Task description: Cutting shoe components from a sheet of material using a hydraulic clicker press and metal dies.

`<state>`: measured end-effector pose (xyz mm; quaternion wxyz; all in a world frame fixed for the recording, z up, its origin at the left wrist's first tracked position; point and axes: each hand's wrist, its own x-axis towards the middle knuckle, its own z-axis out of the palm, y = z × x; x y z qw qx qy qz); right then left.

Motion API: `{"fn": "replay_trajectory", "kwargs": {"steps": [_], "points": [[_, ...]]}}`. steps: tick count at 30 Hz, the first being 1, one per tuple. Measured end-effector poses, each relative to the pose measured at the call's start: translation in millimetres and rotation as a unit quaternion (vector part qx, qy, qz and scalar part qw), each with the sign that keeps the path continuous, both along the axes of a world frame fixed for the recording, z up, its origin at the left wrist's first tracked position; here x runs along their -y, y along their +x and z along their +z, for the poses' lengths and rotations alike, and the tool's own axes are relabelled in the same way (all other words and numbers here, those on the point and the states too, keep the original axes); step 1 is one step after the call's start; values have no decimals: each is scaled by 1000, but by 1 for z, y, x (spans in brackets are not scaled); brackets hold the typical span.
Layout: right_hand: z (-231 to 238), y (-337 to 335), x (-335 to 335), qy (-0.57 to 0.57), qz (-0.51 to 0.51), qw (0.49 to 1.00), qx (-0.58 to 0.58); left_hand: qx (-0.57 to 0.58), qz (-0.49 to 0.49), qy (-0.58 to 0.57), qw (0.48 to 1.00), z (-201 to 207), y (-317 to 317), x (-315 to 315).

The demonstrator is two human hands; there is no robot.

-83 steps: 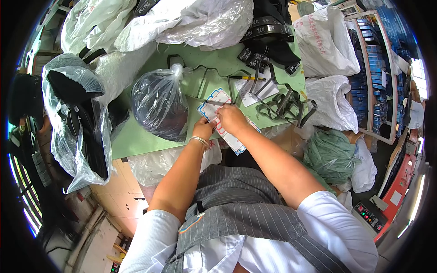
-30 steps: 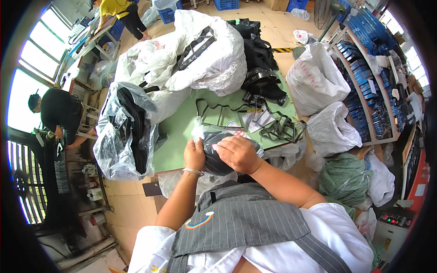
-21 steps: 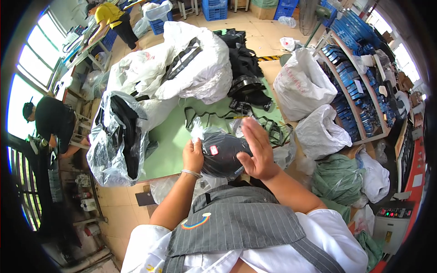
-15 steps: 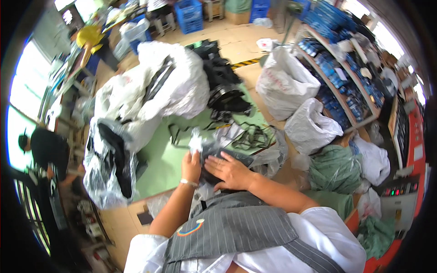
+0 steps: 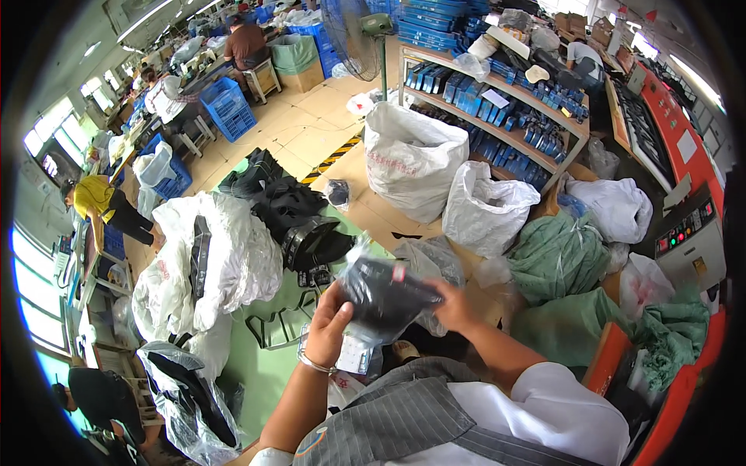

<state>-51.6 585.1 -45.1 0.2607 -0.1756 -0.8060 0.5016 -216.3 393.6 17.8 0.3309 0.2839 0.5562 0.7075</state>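
Between my two hands is a clear plastic bag packed with something black and flat (image 5: 388, 299), raised above the green table (image 5: 250, 365). A small red-and-white mark shows near its top edge. My left hand (image 5: 331, 318) is closed on the bag's left side, thumb on top. At the right end, the fingers of my right hand (image 5: 457, 307) close on the bag's edge, slightly blurred. Beyond my left hand lie black straps (image 5: 268, 332) and a heap of black pieces (image 5: 299, 225). What exactly the bag contains cannot be made out.
White sacks with black pieces (image 5: 210, 256) and a clear bag (image 5: 183, 404) cover the table's left side. On the floor ahead are open white sacks (image 5: 412, 175); green sacks (image 5: 559, 256) lie right. A rack with blue stock (image 5: 497, 109) stands behind. Several people work farther off.
The bag has been lifted off the table and moved right. My right hand has gone from lying flat on it to gripping its right end. The view has swung right and up.
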Motion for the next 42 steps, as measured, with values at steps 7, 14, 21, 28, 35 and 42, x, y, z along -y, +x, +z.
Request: {"fn": "replay_trajectory", "kwargs": {"steps": [7,14,21,28,35,42], "points": [[36,-90,-103,92,-134,982,-102,72,2,-94,993,-21,16,4],[36,-239,-172,137,-195,956,-168,166,98,-280,940,-108,71,108],[-56,-271,-103,124,26,990,61,165,282,-606,726,-223,171,260],[-142,-106,66,-5,509,810,290,181,312,-634,684,-254,184,319],[-153,16,101,86,468,796,375,-173,206,-567,779,-241,2,270],[-141,132,160,2,101,910,401,-410,150,-523,732,-261,-121,234]]}}
